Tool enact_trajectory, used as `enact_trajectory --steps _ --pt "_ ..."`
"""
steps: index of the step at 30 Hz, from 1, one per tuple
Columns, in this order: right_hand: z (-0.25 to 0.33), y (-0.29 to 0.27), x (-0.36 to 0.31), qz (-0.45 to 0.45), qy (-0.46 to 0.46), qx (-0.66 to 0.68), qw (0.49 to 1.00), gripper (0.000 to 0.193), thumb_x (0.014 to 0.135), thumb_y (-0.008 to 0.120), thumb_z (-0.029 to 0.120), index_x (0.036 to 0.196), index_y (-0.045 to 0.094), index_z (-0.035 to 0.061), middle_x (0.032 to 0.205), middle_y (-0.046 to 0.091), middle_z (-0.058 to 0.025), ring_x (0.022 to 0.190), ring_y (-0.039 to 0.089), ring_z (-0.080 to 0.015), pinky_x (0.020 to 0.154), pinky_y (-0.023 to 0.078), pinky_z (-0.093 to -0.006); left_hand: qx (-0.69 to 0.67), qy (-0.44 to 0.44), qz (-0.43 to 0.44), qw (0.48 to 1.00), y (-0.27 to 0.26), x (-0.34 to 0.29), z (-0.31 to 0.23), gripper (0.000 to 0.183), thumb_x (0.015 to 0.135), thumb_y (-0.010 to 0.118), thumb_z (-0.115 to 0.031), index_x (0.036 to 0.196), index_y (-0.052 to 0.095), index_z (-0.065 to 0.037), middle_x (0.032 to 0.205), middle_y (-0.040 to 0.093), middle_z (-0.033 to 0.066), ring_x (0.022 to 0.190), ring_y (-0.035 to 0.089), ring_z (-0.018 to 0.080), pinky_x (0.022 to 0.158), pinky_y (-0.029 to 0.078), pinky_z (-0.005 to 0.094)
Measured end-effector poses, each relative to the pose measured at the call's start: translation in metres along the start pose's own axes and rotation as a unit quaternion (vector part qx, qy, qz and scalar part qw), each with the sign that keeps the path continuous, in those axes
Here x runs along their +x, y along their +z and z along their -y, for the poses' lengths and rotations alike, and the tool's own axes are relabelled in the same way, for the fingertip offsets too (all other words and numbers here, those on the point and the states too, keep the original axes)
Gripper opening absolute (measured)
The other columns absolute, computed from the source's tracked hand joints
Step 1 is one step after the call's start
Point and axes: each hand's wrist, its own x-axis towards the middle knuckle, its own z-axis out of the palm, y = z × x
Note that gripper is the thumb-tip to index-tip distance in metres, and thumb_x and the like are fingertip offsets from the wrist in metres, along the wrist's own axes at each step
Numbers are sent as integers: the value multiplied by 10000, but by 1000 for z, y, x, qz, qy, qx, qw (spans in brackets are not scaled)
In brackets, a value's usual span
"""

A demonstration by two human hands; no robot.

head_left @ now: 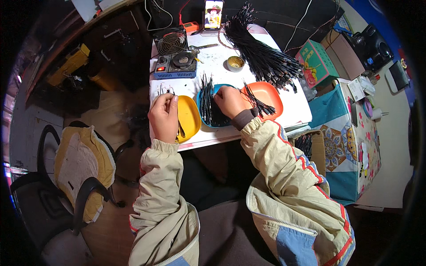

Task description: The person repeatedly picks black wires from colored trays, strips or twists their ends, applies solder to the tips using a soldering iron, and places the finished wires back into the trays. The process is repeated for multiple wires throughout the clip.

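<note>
My left hand [163,118] is closed beside the left rim of the yellow tray [191,116]. Thin black wires with pale tips [166,90] stick up past its fingertips, and a few dark ends lie in the tray below. Over the blue tray [224,86] my right hand [231,103] has its fingers bent together. What they pinch, if anything, is hidden. Short black wires [207,99] fill the left half of the blue tray, some standing above its rim. On the orange tray [274,95] lies a small bunch of black cables [259,102].
Behind the trays stand a blue soldering unit [175,66], a fan [171,43], a small round tin [235,63] and a lit phone [213,15]. A large heap of black cables [266,57] covers the table's back right. An office chair [80,168] is at left.
</note>
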Motion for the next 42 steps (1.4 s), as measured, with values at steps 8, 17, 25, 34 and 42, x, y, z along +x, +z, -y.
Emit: enact_trajectory --steps 8,17,25,34,42 --pt "2 -10 -5 5 16 -2 1000 211 794 666 198 783 670 -13 766 653 -227 753 640 -396 712 504 -463 -297 -73 40 951 -6 -18 -43 144 1002 493 -139 951 490 -5 744 566 38 574 475 64 527 401 204" --pt "-7 0 -2 16 4 -5 1000 234 806 692 218 829 698 -15 798 667 -219 762 650 -375 713 510 -438 -379 -237 71 892 -9 -66 -75 155 997 506 -157 1031 548 -12 673 574 49 467 344 15 427 221 164" --pt "-7 -6 0 -67 -6 60 996 178 790 689 181 842 700 11 748 670 -206 702 668 -338 663 521 -411 -419 -215 56 881 -17 -79 -84 106 960 570 -119 990 589 -20 837 643 72 590 497 54 486 368 179" --pt "53 -77 -52 -188 -225 145 945 129 829 695 129 918 662 42 811 646 -109 690 638 -231 632 500 -326 -397 -224 31 890 -11 -87 -94 103 945 597 -111 970 625 -15 881 686 69 640 520 44 514 395 169" --pt "70 -85 -133 125 -73 407 902 108 895 636 49 942 597 -40 739 642 -48 689 617 -70 610 508 -230 -435 -207 73 873 9 -100 -112 190 962 561 -86 1099 626 29 1073 672 84 859 633 110 676 545 253"
